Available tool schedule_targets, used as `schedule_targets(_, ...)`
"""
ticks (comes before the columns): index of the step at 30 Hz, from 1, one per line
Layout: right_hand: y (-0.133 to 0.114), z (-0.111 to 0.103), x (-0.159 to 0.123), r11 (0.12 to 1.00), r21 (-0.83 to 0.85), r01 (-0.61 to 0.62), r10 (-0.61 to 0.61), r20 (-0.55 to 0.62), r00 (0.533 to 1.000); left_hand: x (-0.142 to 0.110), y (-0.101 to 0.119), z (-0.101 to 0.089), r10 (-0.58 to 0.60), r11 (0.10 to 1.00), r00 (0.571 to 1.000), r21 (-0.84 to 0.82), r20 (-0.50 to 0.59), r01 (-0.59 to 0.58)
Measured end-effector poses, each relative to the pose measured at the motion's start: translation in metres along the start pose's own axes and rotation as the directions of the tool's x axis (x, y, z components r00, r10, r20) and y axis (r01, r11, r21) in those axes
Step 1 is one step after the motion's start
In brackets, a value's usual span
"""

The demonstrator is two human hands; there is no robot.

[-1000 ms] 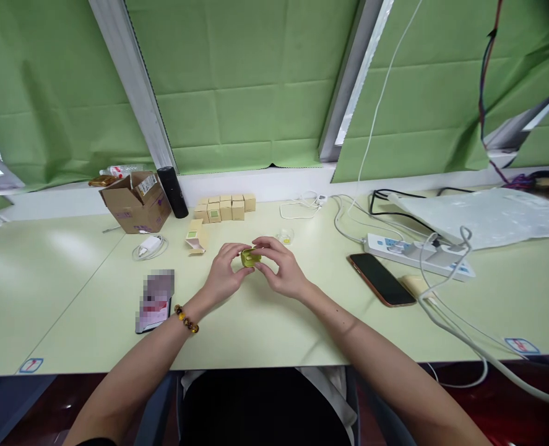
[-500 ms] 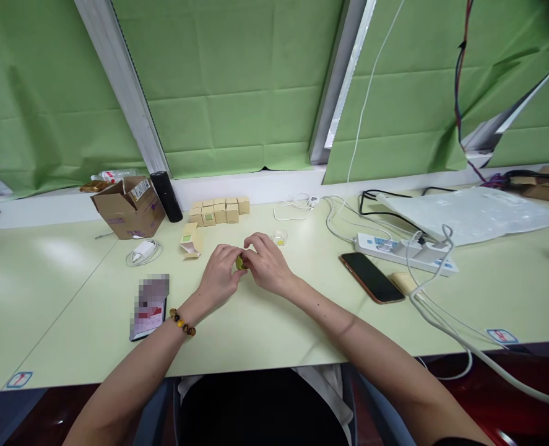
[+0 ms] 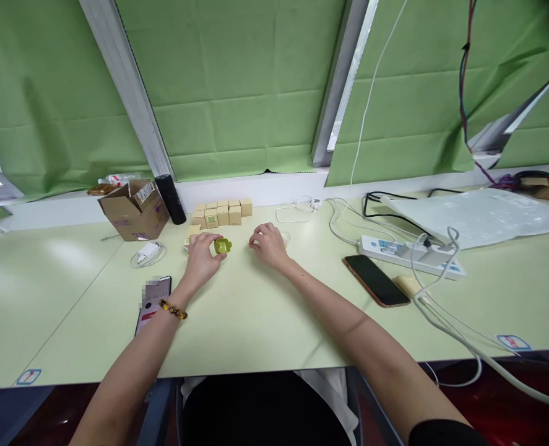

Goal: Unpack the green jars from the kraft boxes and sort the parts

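Note:
My left hand (image 3: 203, 255), with a beaded bracelet at the wrist, grips a small green cup-shaped piece with a scalloped rim (image 3: 223, 246) between thumb and fingers. Behind that hand stands a small opened cardboard box (image 3: 192, 231), mostly covered by it. To the right, apart from the green piece, my right hand (image 3: 268, 245) is closed with its fingertips pinched together. What is in the pinch, if anything, cannot be made out. A small clear dish (image 3: 286, 238) is partly hidden behind my right hand.
Several small cardboard boxes (image 3: 223, 214) stand in rows at the back, beside a black cylinder (image 3: 171, 199) and a larger open carton (image 3: 135, 210). One phone (image 3: 153, 300) lies under my left forearm. Another phone (image 3: 376, 280), a power strip (image 3: 411, 256) and cables lie right.
My hands have moved apart. The left one has gone left with the green piece, near the opened box; the right one has let go of it and shifted slightly up.

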State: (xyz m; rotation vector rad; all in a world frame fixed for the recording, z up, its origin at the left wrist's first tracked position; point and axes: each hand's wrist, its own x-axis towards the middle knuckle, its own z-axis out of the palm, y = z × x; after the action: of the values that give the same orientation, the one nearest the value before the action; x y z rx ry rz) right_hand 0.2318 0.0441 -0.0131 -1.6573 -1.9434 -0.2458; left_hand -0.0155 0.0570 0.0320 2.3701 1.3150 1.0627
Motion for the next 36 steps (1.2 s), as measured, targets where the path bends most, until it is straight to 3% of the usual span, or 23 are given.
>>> schedule_targets(5,0.002,0.03,0.012,0.998,-0.065,-0.015,0.016,0.024,1.0,0.012,-0.011,0.004,-0.07,0.994,0.995,0.085,0.077,0.063)
schedule_targets(12,-0.001,0.041,0.011,0.994,-0.108,0.0,0.003,0.024,1.0,0.04,-0.027,0.023,-0.138,0.949,0.967,0.31,0.213,0.067)
schedule_targets(17,0.002,0.03,0.001,0.995,-0.102,-0.002,0.001,-0.005,1.0,0.056,-0.037,0.035,-0.182,0.922,0.947,0.38,0.267,0.07)
schedule_targets(23,0.028,0.005,-0.014,0.994,-0.052,-0.099,0.094,-0.085,0.992,0.065,-0.049,0.04,-0.194,0.903,0.932,0.427,0.306,0.048)
schedule_targets(30,0.055,-0.007,-0.023,0.995,-0.022,-0.097,0.095,-0.062,0.994,0.064,-0.055,0.041,-0.203,0.888,0.922,0.459,0.329,0.032)
schedule_targets(36,0.081,-0.013,-0.031,0.981,0.081,-0.179,0.178,0.009,0.984,0.062,-0.054,0.04,-0.205,0.88,0.915,0.475,0.347,0.018)
